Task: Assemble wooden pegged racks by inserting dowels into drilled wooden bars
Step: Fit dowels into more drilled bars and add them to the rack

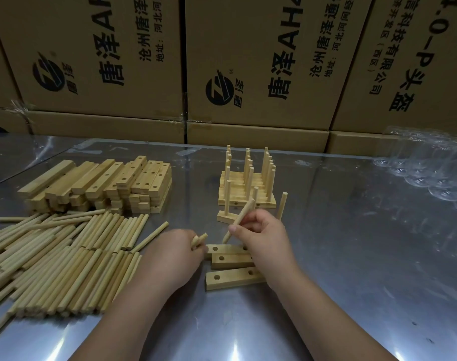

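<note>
Steel table [352,256]: right hand [263,235] grips one dowel [239,220], left hand [175,254] clutches spare dowels [199,239].

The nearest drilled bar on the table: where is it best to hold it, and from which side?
Probably grip the nearest drilled bar at its free left end, pinching the long edges from above. It lies flat, and the right hand covers its right end; keep fingers off the hole.

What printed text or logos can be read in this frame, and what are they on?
"唐泽AH", cut off above, with a round logo: left cardboard box.
"唐泽AH", "沧州唐泽通", "地址:河北河间": middle cardboard box.
"科技有限公司", "(西区)", "0-P头盔": right cardboard box.
All print runs sideways; finer characters are blurred.
Wooden parts: no text.
</note>
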